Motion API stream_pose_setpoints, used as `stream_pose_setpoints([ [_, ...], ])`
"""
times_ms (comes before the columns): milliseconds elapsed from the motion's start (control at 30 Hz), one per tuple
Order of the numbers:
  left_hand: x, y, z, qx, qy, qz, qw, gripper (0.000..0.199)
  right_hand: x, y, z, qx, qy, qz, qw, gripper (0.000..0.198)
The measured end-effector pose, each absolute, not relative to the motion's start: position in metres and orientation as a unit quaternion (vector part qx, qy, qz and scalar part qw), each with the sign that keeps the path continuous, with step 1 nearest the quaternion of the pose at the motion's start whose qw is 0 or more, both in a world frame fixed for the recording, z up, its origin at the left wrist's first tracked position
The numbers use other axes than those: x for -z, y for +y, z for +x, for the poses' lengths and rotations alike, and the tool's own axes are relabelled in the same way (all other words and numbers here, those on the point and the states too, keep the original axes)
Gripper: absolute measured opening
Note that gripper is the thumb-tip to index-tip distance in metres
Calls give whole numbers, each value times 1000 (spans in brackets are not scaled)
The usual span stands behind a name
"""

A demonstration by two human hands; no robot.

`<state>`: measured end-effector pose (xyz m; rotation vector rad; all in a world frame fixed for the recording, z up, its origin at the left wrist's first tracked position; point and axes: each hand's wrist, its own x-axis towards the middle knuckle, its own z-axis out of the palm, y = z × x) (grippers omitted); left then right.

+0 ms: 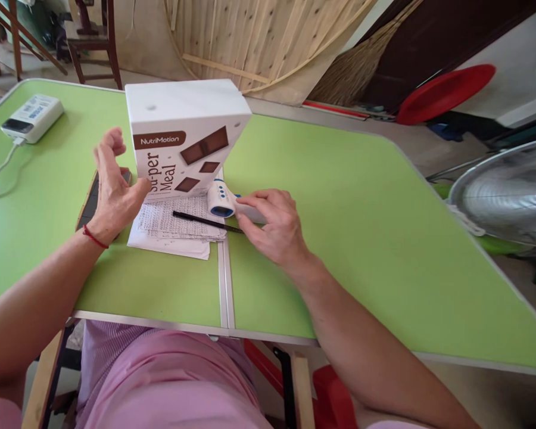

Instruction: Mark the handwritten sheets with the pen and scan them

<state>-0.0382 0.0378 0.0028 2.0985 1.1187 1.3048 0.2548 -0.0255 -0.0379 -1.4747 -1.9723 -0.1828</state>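
While left hand [112, 193] is spread beside white box [161, 143], right hand [279, 229] clamped on thermometer [221, 199]

One NutriMotion box [174, 170], one infrared thermometer [221, 198], one pen [201, 219], one power bank [38, 118], one red bracelet [94, 237] and one fan [509, 193] are counted.

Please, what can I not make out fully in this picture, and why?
All in the head view:
Papers: handwriting too small to read; far side hidden behind the box.
White-and-blue device: handle partly hidden by the right hand.
Dark flat object: partly hidden by the left hand.
White cable: one end cut off by the left edge.
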Motion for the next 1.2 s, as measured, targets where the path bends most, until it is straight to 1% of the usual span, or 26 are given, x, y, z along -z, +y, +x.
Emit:
stream_pose_setpoints([
  [67, -8, 30, -36, -536, 436, 718, 88, 48, 33, -32, 251, 46, -776, -536, 329, 21],
  [100, -10, 26, -35, -564, 427, 706, 37, 44, 31, -35, 250, 33, -791, -524, 316, 21],
  [167, -16, 19, -32, -581, 371, 724, -26, 33, 30, -39, 248, 19, -816, -512, 269, 21],
  [200, -18, 15, -31, -561, 335, 756, -35, 27, 29, -41, 247, 21, -823, -513, 242, 21],
  [233, -19, 13, -29, -531, 297, 793, -25, 21, 29, -42, 247, 26, -828, -515, 219, 22],
  [300, -16, 9, -27, -406, 241, 881, 27, 11, 30, -42, 247, 36, -834, -518, 189, 23],
  [333, -14, 9, -25, -329, 222, 916, 55, 12, 30, -42, 248, 40, -835, -518, 182, 24],
  [367, -10, 9, -24, -254, 211, 941, 77, 17, 30, -42, 248, 41, -834, -521, 178, 23],
  [433, -2, 9, -22, -144, 201, 965, 87, 26, 30, -41, 248, 34, -827, -531, 181, 23],
  [500, 4, 10, -20, -90, 197, 974, 66, 31, 28, -42, 248, 15, -812, -544, 211, 22],
  [533, 5, 11, -20, -75, 198, 976, 55, 33, 26, -43, 247, -4, -800, -550, 240, 21],
  [700, 6, 10, -21, -49, 195, 979, 43, 38, 11, -54, 237, -152, -656, -578, 462, 10],
  [767, 5, 9, -21, -46, 192, 979, 44, 38, 8, -57, 232, -212, -598, -569, 524, 11],
  [833, 5, 9, -21, -50, 193, 979, 47, 38, 10, -57, 226, -278, -571, -535, 557, 13],
  [900, 5, 9, -21, -52, 195, 978, 52, 36, 16, -55, 221, -335, -565, -498, 566, 9],
  [1000, 5, 10, -21, -49, 198, 977, 56, 35, 27, -52, 213, -376, -572, -490, 539, 5],
  [1067, 5, 11, -22, -47, 198, 977, 56, 35, 32, -53, 209, -374, -583, -509, 512, 6],
  [1200, 5, 11, -22, -45, 198, 977, 58, 36, 36, -54, 205, -329, -614, -533, 481, 7],
])
